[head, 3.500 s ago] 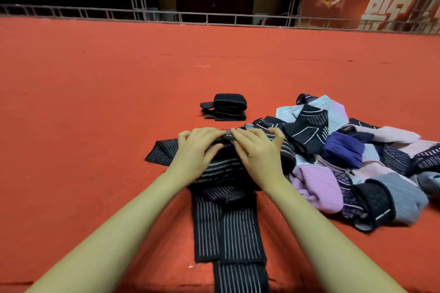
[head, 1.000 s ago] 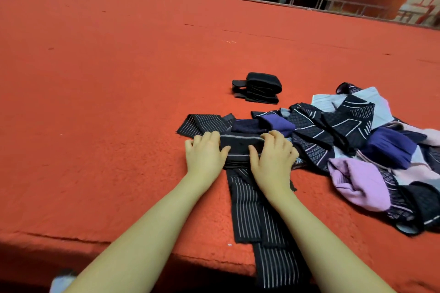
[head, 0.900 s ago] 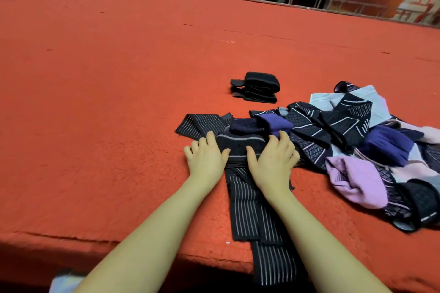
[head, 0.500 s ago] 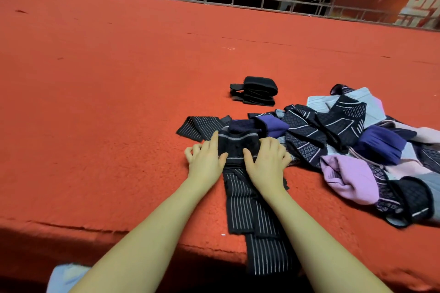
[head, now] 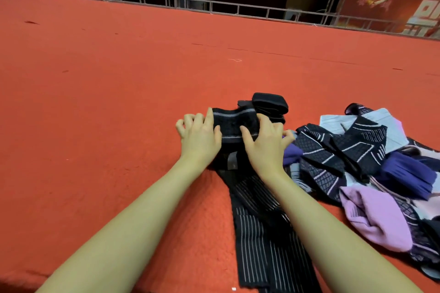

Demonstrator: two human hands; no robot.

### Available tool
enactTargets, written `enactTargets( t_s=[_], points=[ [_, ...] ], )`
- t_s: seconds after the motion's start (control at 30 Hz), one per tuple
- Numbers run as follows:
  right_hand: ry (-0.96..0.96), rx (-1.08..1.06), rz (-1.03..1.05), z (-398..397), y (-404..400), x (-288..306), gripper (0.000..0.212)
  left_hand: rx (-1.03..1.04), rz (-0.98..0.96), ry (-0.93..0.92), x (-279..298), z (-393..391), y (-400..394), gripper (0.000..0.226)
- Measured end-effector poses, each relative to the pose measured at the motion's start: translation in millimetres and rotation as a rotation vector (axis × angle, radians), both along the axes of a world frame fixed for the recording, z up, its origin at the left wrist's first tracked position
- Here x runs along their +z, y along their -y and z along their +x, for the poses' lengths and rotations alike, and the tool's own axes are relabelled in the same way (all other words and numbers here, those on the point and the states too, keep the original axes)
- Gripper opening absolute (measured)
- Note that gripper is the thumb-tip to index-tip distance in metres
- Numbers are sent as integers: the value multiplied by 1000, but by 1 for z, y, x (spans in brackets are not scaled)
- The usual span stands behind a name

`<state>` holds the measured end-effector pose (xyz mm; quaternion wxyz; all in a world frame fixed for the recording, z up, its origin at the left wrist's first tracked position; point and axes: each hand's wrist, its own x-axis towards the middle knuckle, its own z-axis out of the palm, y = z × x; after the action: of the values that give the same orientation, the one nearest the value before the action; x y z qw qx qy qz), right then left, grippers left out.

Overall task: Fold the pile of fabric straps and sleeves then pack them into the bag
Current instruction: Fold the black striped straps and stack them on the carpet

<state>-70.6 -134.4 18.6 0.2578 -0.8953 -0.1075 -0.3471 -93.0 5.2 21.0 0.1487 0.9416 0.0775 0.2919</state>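
A long black strap with thin white stripes lies on the red carpet and runs toward me. Its far end is rolled into a thick wad, lifted a little off the carpet. My left hand grips the wad's left side, thumb on top. My right hand grips its right side. Just behind the wad sits a small folded black bundle. To the right spreads the loose pile of straps and sleeves in black, purple, lilac and pale blue. No bag is in view.
The red carpeted platform stretches wide to the left and far ahead. Its front edge drops off near me at the lower left. A metal truss rail and a red banner stand along the far side.
Both hands have rolled the strap's end farther away from me and raised it; the wad is thicker and now hides the striped end and purple piece that lay behind it.
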Motion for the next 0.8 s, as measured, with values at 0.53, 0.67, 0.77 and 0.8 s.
enactTargets(
  t_s=[0.53,0.67,0.77,0.8],
  points=[
    [-216,-36,-196,101,-1,-48,31,-74,-90,-432,-59,100,-14,44],
    [-170,-53,-159,97,2,-59,32,-159,-50,-486,-55,104,-9,49],
    [-129,-69,-165,95,4,-65,31,-176,-107,-457,-54,101,-3,53],
    [-110,-71,-167,95,4,-66,31,-168,-143,-453,-54,99,0,55]
  ],
)
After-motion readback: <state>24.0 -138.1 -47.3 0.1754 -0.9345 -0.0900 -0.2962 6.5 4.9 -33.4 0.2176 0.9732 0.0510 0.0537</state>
